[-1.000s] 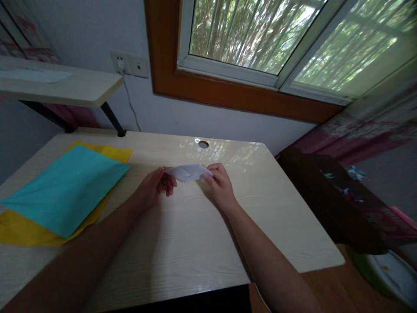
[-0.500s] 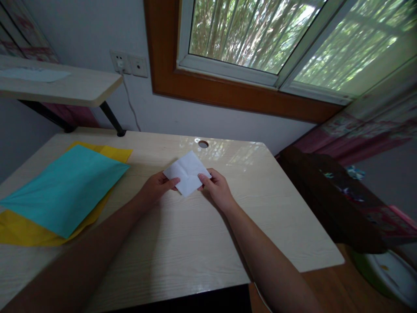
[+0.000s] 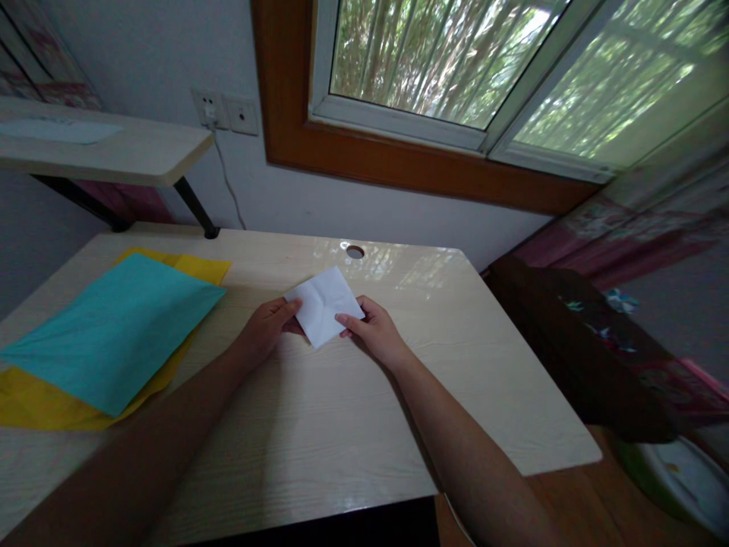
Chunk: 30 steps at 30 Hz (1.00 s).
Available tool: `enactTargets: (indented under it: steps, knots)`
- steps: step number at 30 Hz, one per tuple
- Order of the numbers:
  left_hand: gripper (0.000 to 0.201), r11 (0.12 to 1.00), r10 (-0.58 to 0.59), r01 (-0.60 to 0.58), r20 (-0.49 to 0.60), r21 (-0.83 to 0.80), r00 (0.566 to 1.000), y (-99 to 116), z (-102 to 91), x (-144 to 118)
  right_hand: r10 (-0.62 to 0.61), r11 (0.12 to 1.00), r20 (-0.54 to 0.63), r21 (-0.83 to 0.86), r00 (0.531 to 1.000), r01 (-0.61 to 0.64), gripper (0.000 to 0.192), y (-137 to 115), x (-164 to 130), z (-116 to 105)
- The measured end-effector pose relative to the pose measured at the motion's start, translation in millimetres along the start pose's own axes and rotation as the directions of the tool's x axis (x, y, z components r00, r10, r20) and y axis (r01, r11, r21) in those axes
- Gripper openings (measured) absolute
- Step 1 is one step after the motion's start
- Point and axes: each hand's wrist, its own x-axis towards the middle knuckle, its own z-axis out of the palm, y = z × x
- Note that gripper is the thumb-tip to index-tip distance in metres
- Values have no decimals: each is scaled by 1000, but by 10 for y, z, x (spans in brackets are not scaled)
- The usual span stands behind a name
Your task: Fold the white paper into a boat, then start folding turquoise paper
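A small white square of paper (image 3: 323, 304) with crease lines lies turned like a diamond on the pale wooden desk (image 3: 296, 425). My left hand (image 3: 267, 328) pinches its left corner between thumb and fingers. My right hand (image 3: 373, 334) holds its lower right edge, the index finger resting on top. Both forearms reach in from the bottom of the picture.
A turquoise sheet (image 3: 114, 327) lies on a yellow sheet (image 3: 34, 399) at the desk's left. A cable hole (image 3: 355, 251) sits near the far edge. A shelf (image 3: 108, 152) stands at back left, wall sockets (image 3: 225, 112) behind. A dark chair (image 3: 586, 342) stands at the right.
The white paper was folded and held up edge-on a second ago. It has been opened flat into a diamond, and both hands have shifted slightly along its edges.
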Motion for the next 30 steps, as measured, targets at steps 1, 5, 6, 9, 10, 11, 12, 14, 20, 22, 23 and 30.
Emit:
enactTargets:
  steps: [1,5,6,9,10,11,12,14,20,22,23,30]
  knots:
    - [40,1000,7,-7,-11,-1,1000,1,0,6,2,1000,14,-12,1000,-2,35,8,-1,-4]
    - [43,1000,24,-24,-6,15,1000,20,6,7,1,998,65,-69,998,3,36,54,-12,-24]
    - [43,999,25,-25,-2,41,1000,25,5,2,2,997,78,-83,997,4,35,62,-17,-28]
    - [42,987,34,-33,0,157,999,39,-5,-19,2,991,122,-133,992,14,34,66,-29,-36]
    - [41,981,38,-38,2,188,999,44,-9,-26,0,988,137,-151,991,21,33,62,-32,-37]
    - [40,977,39,-39,3,210,999,48,-13,-32,-3,985,149,-168,989,28,33,56,-35,-38]
    - [39,975,37,-37,5,220,999,51,-16,-36,-5,983,158,-181,987,34,33,50,-37,-39]
    - [40,977,31,-30,-5,210,999,48,-20,-34,-6,981,171,-188,985,38,32,41,-40,-40]
    - [43,994,54,-50,-35,93,998,21,-6,-12,13,995,192,-96,981,6,34,43,-44,-29]
    - [44,992,62,-58,-29,113,998,40,3,-25,15,997,180,-78,984,-1,33,53,-39,-25]
    - [45,990,61,-57,-28,127,998,54,8,-32,14,997,169,-74,986,-2,33,60,-35,-25]
    - [49,989,99,-92,-55,112,994,105,24,-11,0,1000,89,23,996,-2,30,116,6,-48]
